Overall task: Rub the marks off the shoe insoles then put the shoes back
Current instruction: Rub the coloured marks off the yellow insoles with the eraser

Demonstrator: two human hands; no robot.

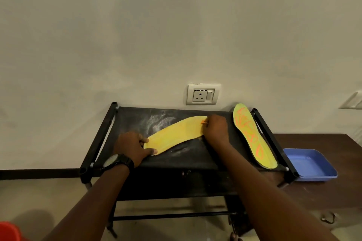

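Step in hand: rubbing marks off the first of two insoles. Yellow insole (pixel 176 133) lay slantwise on the black rack top (pixel 195 158), heel end toward me on the left, toe end away on the right. My left hand (pixel 133 146) gripped the heel end between thumb and forefinger to pin it. My right hand (pixel 215 129) sat at the toe end with fingers curled tight; an orange trace (pixel 203 122) showed at the fingertips. I could not tell whether that was a last mark or something pinched, nor what the fingers held. The surface in view looked otherwise clean, so I judged this insole nearly done.

Second insole (pixel 252 137) lay along the rack's right edge, covered in orange scribble, untouched. White dust (pixel 158 121) was spread on the rack top. Blue tray (pixel 309 164) stood just beside the rack. No shoes in view.

Next move called for: clearing the toe patch, then swapping insoles.
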